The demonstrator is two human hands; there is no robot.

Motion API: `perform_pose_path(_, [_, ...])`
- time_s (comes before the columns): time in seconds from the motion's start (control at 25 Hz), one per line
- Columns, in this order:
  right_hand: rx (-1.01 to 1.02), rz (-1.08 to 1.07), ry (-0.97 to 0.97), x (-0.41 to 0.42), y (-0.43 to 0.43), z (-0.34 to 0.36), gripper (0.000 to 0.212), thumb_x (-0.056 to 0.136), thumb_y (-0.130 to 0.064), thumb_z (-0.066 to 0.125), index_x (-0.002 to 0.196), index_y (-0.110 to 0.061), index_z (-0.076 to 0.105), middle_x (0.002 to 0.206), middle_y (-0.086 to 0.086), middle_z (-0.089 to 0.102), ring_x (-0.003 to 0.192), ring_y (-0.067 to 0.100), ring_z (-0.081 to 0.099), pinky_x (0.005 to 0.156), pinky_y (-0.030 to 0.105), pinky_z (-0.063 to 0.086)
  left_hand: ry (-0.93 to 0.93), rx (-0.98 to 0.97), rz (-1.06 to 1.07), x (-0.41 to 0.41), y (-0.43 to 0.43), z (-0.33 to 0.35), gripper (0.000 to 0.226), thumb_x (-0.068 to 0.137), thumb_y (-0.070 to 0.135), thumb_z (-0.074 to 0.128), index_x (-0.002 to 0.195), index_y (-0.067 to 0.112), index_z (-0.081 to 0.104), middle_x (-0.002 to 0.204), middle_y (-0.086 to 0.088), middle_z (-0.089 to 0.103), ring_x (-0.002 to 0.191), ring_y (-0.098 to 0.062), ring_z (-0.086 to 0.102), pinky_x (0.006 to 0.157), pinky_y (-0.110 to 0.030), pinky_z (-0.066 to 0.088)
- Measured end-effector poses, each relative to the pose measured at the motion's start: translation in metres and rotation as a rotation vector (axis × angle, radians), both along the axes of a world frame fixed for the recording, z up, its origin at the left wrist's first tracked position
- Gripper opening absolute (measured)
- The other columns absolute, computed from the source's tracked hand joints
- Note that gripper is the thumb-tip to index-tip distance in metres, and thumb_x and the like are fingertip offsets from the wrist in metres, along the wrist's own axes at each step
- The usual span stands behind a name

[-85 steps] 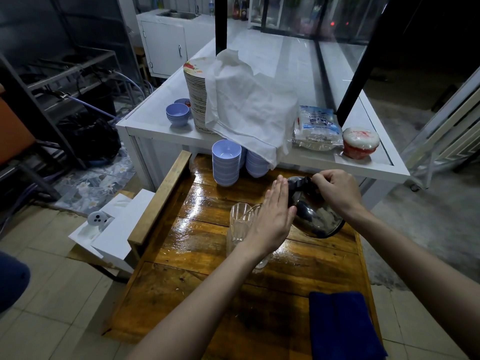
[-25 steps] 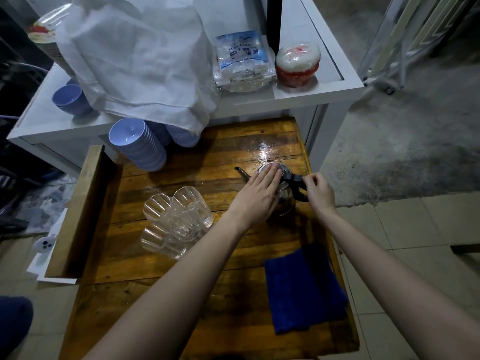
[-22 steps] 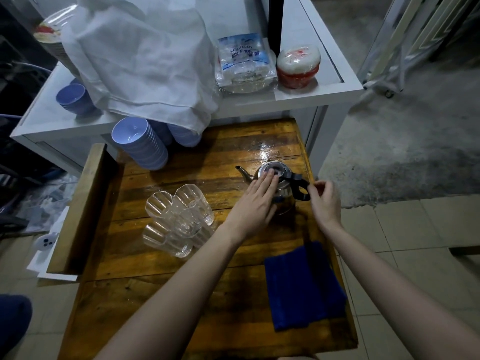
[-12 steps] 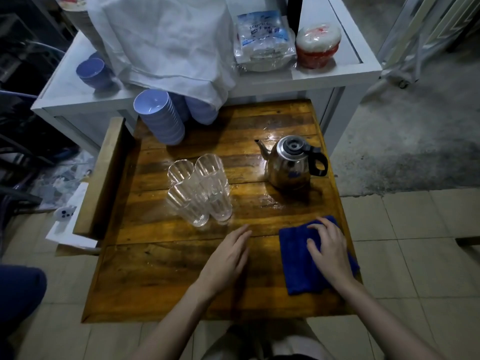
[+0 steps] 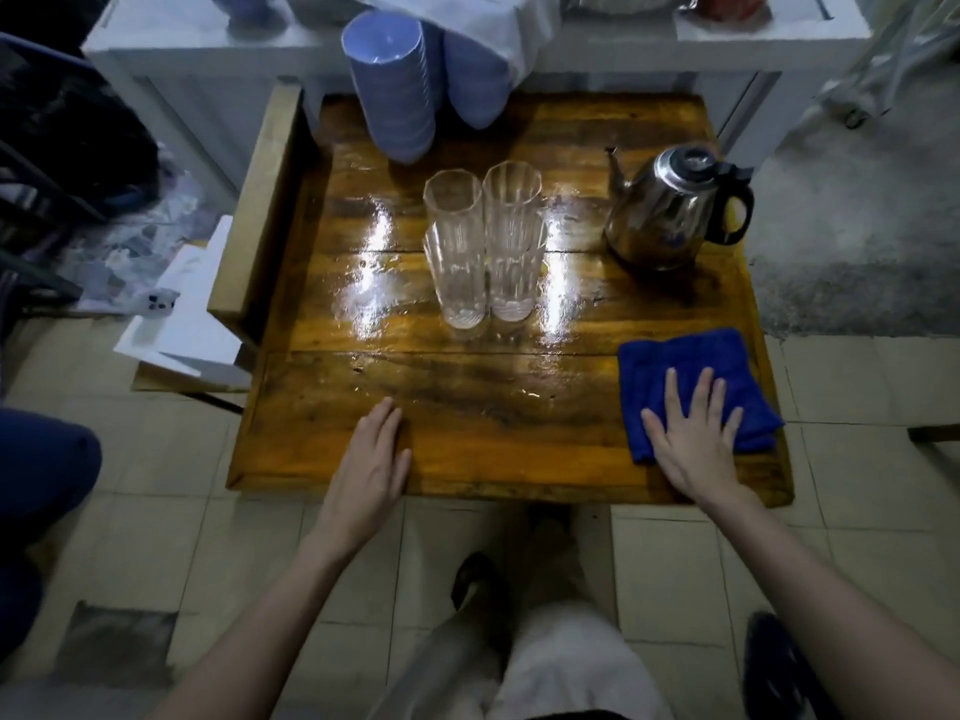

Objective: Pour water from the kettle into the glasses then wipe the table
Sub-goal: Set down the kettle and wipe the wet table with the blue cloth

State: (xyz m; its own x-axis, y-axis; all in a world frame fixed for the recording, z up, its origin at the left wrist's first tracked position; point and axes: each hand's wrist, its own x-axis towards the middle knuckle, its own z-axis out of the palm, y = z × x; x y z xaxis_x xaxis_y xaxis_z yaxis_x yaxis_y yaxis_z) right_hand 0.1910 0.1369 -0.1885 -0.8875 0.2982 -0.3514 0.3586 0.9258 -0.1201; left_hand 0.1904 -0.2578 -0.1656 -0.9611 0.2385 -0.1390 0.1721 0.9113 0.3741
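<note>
Several clear ribbed glasses [image 5: 483, 246] stand upright in a tight cluster at the middle of the wooden table [image 5: 467, 407], whose top shines wet around them. The steel kettle [image 5: 670, 210] with a black handle stands to their right, spout pointing left, and no hand touches it. A folded blue cloth [image 5: 680, 356] lies at the table's near right corner. My right hand [image 5: 691, 439] lies flat on the cloth with fingers spread, not curled around it. My left hand [image 5: 369, 470] rests flat on the bare wood at the near edge, holding nothing.
Two stacks of blue bowls [image 5: 395, 80] stand at the table's far edge, against a white counter [image 5: 208, 49]. A raised wooden rail [image 5: 260, 200] runs along the left side. White boards [image 5: 182, 314] lie on the tiled floor to the left.
Both hands left the kettle, which now stands upright on the table. My right hand came down flat onto the blue cloth; my left hand settled at the near edge. My view tilted further down.
</note>
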Motion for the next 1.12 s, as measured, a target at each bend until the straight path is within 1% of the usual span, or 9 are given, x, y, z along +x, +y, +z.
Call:
perform_pose_path(0.16, [0.028, 0.005, 0.014, 0.004, -0.026, -0.003, 0.071, 0.097, -0.058, 0.017, 0.155, -0.026, -0.007, 0.162, 0.017, -0.015, 0.148, 0.036, -0.015, 0.116, 0.060, -0.006, 0.059, 0.039, 0.074, -0.009, -0.027, -0.009, 0.053, 0.101, 0.033, 0.039, 0.147, 0.008, 0.030, 0.157, -0.009, 0.025, 0.146, -0.020, 0.020, 0.118, -0.032, 0.012])
perform_pose_path(0.28, [0.035, 0.058, -0.018, 0.007, -0.046, 0.002, 0.073, 0.094, -0.064, 0.009, 0.155, -0.027, -0.009, 0.162, 0.016, -0.016, 0.147, 0.037, -0.016, 0.114, 0.059, -0.009, 0.090, 0.042, 0.121, -0.024, -0.040, -0.013, 0.054, 0.100, 0.033, 0.041, 0.147, 0.008, 0.030, 0.157, -0.010, 0.024, 0.146, -0.022, 0.018, 0.120, -0.038, 0.013])
perform_pose_path(0.4, [-0.026, 0.079, -0.037, 0.006, -0.048, 0.007, 0.075, 0.094, -0.064, 0.020, 0.154, -0.030, -0.010, 0.162, 0.012, -0.019, 0.147, 0.034, -0.017, 0.114, 0.059, -0.010, 0.119, 0.028, 0.183, -0.047, -0.053, -0.014, 0.053, 0.100, 0.033, 0.039, 0.146, 0.009, 0.029, 0.157, -0.011, 0.022, 0.147, -0.023, 0.016, 0.121, -0.044, 0.010])
perform_pose_path(0.48, [-0.058, 0.023, 0.014, 0.002, -0.042, 0.009, 0.079, 0.093, -0.065, 0.023, 0.155, -0.028, -0.008, 0.163, 0.010, -0.016, 0.148, 0.030, -0.016, 0.114, 0.058, -0.009, 0.127, -0.010, 0.218, -0.056, -0.061, -0.018, 0.055, 0.101, 0.035, 0.037, 0.147, 0.007, 0.028, 0.157, -0.012, 0.022, 0.147, -0.025, 0.016, 0.121, -0.046, 0.009])
perform_pose_path(0.6, [-0.067, -0.090, 0.029, -0.016, -0.034, 0.005, 0.089, 0.087, -0.070, 0.018, 0.156, -0.019, -0.006, 0.163, 0.011, -0.014, 0.149, 0.028, -0.016, 0.115, 0.060, -0.009, 0.143, -0.069, 0.228, -0.057, -0.066, -0.029, 0.061, 0.100, 0.044, 0.027, 0.149, 0.007, 0.025, 0.159, -0.010, 0.021, 0.148, -0.022, 0.014, 0.121, -0.043, 0.007])
perform_pose_path(0.72, [-0.021, -0.123, 0.057, -0.040, -0.032, -0.002, 0.089, 0.088, -0.072, 0.018, 0.156, -0.021, -0.005, 0.163, 0.012, -0.014, 0.149, 0.030, -0.015, 0.113, 0.062, -0.011, 0.161, -0.087, 0.229, -0.057, -0.067, -0.035, 0.063, 0.099, 0.046, 0.025, 0.150, 0.009, 0.023, 0.159, -0.008, 0.021, 0.148, -0.019, 0.013, 0.121, -0.040, 0.005])
perform_pose_path(0.88, [0.037, -0.188, 0.134, -0.071, -0.038, -0.011, 0.094, 0.083, -0.077, 0.007, 0.156, -0.019, -0.001, 0.163, 0.015, -0.008, 0.149, 0.034, -0.011, 0.113, 0.067, -0.005, 0.165, -0.073, 0.244, -0.058, -0.067, -0.035, 0.062, 0.099, 0.045, 0.027, 0.150, 0.011, 0.024, 0.159, -0.006, 0.021, 0.148, -0.017, 0.013, 0.122, -0.038, 0.005])
perform_pose_path(1.0, [0.043, -0.134, 0.194, -0.078, -0.069, -0.014, 0.096, 0.083, -0.079, 0.006, 0.156, -0.017, 0.001, 0.164, 0.016, -0.003, 0.149, 0.035, -0.007, 0.113, 0.067, -0.002, 0.161, -0.054, 0.254, -0.058, -0.065, -0.036, 0.059, 0.100, 0.041, 0.024, 0.150, 0.011, 0.025, 0.159, -0.005, 0.022, 0.148, -0.015, 0.013, 0.122, -0.037, 0.004])
perform_pose_path(1.12, [0.007, 0.045, 0.226, -0.072, -0.124, -0.014, 0.094, 0.085, -0.078, 0.013, 0.156, -0.018, 0.001, 0.164, 0.014, -0.004, 0.149, 0.035, -0.008, 0.115, 0.065, -0.004, 0.170, -0.032, 0.270, -0.057, -0.067, -0.035, 0.057, 0.100, 0.040, 0.022, 0.150, 0.011, 0.026, 0.159, -0.003, 0.023, 0.148, -0.011, 0.012, 0.122, -0.036, 0.003])
